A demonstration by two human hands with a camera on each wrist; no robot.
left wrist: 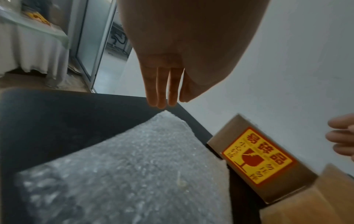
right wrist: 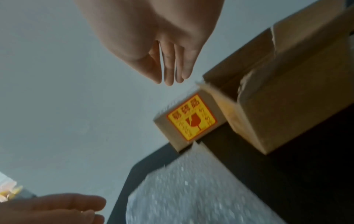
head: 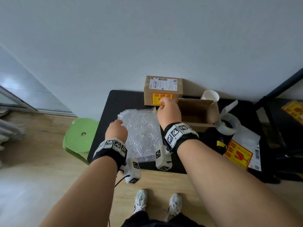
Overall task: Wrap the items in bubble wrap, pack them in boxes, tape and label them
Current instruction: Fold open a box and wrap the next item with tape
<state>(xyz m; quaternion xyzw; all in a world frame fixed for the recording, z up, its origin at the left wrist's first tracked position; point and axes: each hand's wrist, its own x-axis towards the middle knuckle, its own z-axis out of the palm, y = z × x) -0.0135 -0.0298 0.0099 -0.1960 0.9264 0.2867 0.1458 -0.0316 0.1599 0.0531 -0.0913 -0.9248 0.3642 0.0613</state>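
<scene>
On the table, the bubble wrap lies in front, the sealed box behind it against the wall, the open box to its right, with the tape roll further right.

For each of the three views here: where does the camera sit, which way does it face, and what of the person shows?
Head: on the head, facing down at the black table; both forearms and shoes show.
Left wrist: under the left hand, looking along its fingers to the bubble wrap.
Right wrist: under the right hand, facing the sealed box.
All three share that box and the bubble wrap.
</scene>
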